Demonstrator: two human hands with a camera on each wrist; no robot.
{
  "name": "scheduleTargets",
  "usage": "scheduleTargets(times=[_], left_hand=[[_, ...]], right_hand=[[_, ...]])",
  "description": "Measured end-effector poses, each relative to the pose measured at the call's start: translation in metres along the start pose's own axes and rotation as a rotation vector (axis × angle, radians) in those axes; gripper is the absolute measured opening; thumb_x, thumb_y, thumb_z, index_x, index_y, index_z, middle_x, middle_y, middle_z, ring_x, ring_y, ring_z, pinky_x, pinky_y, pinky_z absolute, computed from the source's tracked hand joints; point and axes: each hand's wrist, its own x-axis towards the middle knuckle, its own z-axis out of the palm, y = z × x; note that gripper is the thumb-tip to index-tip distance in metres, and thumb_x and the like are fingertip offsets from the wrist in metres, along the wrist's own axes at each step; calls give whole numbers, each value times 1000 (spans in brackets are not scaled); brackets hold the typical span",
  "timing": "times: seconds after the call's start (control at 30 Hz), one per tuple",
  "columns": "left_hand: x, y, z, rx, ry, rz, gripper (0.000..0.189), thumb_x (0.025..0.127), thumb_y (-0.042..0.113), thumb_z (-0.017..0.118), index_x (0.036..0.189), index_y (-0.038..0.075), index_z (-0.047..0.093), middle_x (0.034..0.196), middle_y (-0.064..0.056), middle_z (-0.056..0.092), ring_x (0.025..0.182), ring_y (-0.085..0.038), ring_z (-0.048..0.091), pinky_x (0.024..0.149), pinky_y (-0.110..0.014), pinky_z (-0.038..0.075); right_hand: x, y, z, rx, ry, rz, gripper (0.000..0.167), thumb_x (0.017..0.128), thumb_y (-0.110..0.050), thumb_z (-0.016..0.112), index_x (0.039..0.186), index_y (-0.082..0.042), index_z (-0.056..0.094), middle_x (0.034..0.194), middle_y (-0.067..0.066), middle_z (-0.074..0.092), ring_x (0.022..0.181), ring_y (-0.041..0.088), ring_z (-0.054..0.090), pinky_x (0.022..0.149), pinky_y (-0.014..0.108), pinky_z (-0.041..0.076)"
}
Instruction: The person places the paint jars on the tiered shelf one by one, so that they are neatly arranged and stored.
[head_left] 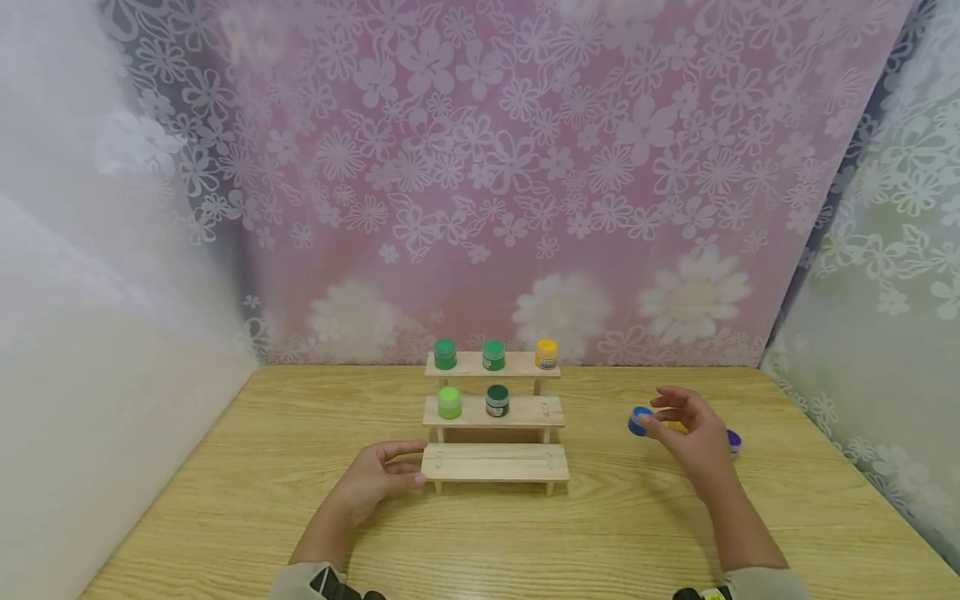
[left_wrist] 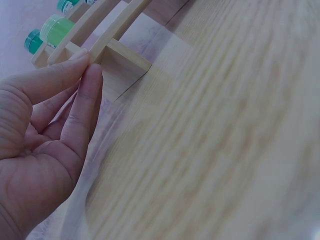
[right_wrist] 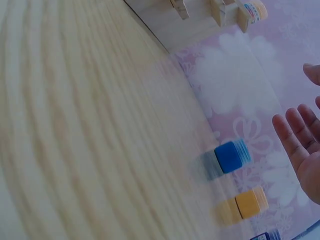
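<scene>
My left hand (head_left: 375, 479) pinches the left end of the lowest board of a three-step wooden stand (head_left: 495, 462). In the left wrist view, its thumb and forefinger (left_wrist: 82, 87) meet at the board's corner. My right hand (head_left: 693, 433) is at a blue paint jar (head_left: 640, 421); its fingers overlap the jar in the head view. From the right wrist, the fingers (right_wrist: 287, 135) look spread and apart from the blue jar, holding nothing. Beside it stand a yellow-orange paint jar (right_wrist: 251, 202) and a purple paint jar (head_left: 734, 442), partly hidden by the hand.
On the top step are two green jars (head_left: 445, 354) and a yellow jar (head_left: 547, 354). A light green jar (head_left: 449, 402) and a dark green jar (head_left: 497, 401) stand on the middle step. A flowered pink curtain (head_left: 465, 167) hangs behind the wooden table (head_left: 300, 417).
</scene>
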Motion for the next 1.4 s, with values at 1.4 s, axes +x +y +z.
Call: scheduleTargets(times=[1.4], left_hand=[[2,-2,-2,5,-10,-8,62,81,6,79,137,-3,53,118,-16,63,100,-25,66,84,-35,55]], right_hand=[[-9,36,-79,-91,68,104,53,92,-22,71,141,-17,52,118,-28,49,99,-7,53,72,10,49]])
